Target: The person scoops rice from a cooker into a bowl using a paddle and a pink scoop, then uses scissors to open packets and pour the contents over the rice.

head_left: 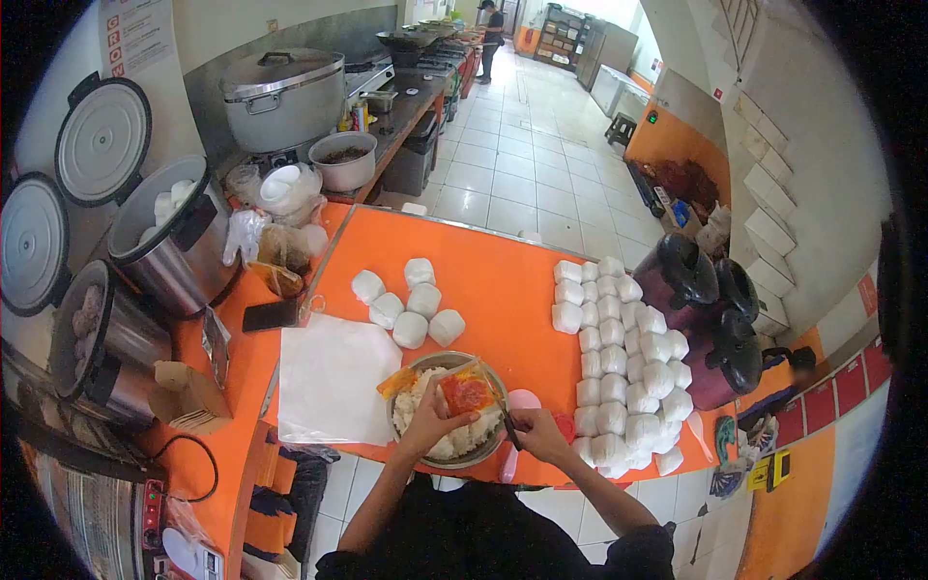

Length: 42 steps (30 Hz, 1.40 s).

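My left hand (433,423) is closed on a clear packet (468,391) with red and orange contents, over a metal bowl (447,464) of white rice (456,444). In my right hand (537,432) is a dark-handled tool (510,431), perhaps scissors or a knife, its tip at the packet's right edge. Another orange packet (397,383) lies at the bowl's upper left rim. A pink utensil (509,462) is beside the bowl on the right. White paper sheets (333,379) lie to the left of the bowl.
Many wrapped white bundles (613,361) are stacked at the right, several more (410,330) behind the bowl. A phone (271,316) and open rice cookers (174,237) stand left. Dark containers (725,358) are beyond the right edge. A person (490,39) stands far back.
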Each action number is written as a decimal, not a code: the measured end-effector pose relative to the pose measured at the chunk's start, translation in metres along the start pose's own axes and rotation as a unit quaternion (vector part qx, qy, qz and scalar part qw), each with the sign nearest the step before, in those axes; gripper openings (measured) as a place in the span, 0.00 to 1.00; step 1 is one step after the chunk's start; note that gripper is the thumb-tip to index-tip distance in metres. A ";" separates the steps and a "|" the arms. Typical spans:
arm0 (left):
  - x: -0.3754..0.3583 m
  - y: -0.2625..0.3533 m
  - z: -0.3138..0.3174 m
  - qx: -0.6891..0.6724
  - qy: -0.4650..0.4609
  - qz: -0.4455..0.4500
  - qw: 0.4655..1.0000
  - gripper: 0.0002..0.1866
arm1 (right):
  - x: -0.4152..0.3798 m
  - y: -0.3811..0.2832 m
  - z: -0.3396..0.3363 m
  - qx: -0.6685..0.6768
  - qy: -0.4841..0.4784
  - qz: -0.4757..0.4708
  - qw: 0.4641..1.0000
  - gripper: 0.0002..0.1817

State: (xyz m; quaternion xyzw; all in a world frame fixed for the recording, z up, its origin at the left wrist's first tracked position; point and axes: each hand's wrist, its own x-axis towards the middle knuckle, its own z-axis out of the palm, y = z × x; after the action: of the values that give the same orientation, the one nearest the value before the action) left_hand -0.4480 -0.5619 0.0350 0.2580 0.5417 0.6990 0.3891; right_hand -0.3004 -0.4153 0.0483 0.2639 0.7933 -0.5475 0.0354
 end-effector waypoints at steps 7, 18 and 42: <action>0.010 -0.026 -0.014 -0.066 -0.018 -0.015 0.998 0.39 | 0.009 0.001 0.001 0.035 0.019 0.012 0.999 0.14; 0.012 -0.029 -0.037 -0.015 -0.058 -0.034 0.998 0.39 | 0.031 0.030 0.003 -0.007 -0.002 -0.033 0.999 0.14; 0.014 0.026 -0.056 0.389 -0.013 0.109 0.915 0.09 | 0.023 0.021 0.009 0.004 -0.081 0.000 0.997 0.15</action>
State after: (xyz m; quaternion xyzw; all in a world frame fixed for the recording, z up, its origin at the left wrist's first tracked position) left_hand -0.5063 -0.5845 0.0437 0.4554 0.7341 0.4678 0.1870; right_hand -0.3124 -0.4089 0.0197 0.2191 0.7859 -0.5698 0.0983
